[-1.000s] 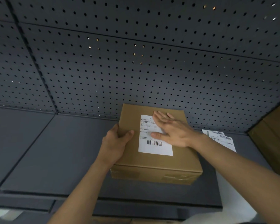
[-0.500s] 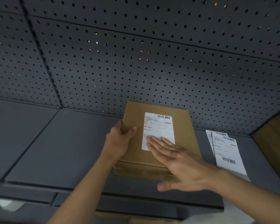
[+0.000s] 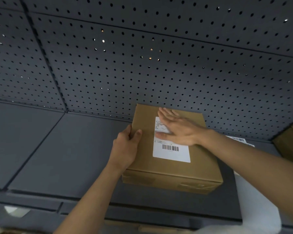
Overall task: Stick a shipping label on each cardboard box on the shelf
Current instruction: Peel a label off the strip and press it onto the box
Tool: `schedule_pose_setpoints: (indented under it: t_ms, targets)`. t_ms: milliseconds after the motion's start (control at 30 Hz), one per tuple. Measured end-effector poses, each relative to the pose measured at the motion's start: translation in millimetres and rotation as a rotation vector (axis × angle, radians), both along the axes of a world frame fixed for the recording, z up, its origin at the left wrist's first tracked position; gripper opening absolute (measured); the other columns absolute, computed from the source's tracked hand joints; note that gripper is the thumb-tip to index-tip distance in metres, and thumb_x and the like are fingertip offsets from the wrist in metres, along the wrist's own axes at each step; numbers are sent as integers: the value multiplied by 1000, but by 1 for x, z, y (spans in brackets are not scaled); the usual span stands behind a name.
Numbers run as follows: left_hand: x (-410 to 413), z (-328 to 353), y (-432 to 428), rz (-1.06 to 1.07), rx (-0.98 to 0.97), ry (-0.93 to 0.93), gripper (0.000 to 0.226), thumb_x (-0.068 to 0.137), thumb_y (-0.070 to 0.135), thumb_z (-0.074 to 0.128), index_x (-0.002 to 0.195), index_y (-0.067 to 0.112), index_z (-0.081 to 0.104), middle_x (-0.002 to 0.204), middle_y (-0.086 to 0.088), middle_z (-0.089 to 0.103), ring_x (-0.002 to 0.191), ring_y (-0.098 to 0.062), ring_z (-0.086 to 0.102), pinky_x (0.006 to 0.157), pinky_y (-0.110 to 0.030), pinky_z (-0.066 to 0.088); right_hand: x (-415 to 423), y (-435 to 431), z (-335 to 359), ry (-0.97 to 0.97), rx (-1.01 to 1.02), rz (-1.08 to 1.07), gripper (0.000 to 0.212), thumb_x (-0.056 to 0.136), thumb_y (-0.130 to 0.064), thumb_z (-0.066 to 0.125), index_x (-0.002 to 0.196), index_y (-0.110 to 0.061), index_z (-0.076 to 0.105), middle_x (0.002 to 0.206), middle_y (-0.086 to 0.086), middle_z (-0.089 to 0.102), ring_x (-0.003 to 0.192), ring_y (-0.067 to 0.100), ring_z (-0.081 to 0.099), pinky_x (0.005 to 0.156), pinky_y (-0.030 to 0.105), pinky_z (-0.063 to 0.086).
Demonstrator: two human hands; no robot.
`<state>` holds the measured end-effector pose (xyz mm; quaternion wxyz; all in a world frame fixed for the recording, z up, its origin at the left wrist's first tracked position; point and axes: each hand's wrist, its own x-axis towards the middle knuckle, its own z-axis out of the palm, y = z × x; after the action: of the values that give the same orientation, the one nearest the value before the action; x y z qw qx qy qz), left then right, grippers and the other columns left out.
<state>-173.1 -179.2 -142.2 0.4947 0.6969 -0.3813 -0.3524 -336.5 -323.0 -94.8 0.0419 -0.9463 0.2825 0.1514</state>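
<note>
Gripping the left edge of the cardboard box (image 3: 201, 168) with your left hand (image 3: 126, 147), thumb on top and fingers curled round the side, you had it lying flat on the dark grey shelf (image 3: 66, 157), its far edge close to the perforated back panel (image 3: 142, 65). Your right hand (image 3: 178, 130) lay flat and released on the shipping label (image 3: 171, 153), straight fingers pressing its far half, the barcode end showing nearer you. More printed labels (image 3: 238, 140) lay on the shelf to the right, partly hidden behind your forearm, near a brown carton (image 3: 291, 144) only partly in view.
</note>
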Motion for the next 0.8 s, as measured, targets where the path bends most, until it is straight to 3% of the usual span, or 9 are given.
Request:
schedule_pose_setpoints:
  t_ms: [133,300,500,800]
  targets:
    - [0,-1,0,2,7,-3,20,101,42,47,113,38,62,100,15,71,94,-9,67,84,-31,53,2,2,-3,-1,-16,-7,106,81,-86,6,151,-11,-22,157,6,-30,144,14,-29,119,30,-13]
    - [-2,2,2,32,4,-26,24,103,38,42,109,31,64,94,10,71,87,-10,67,78,-29,54,-18,48,0,-21,50,93,108,79,-89,12,151,-17,-26,157,-1,-34,142,9,-35,123,36,-7]
    - [-3,1,1,51,7,-31,26,103,37,43,98,24,64,86,6,71,84,-15,67,78,-34,53,-39,110,3,-27,25,211,116,80,-88,30,153,-13,-19,156,-1,-34,140,4,-37,120,29,-16]
    - [-3,2,1,43,10,-13,26,103,38,42,109,26,64,94,9,71,89,-11,67,87,-40,54,-20,89,2,-41,49,195,108,82,-86,24,153,-17,-19,158,-5,-31,141,0,-34,122,29,-11]
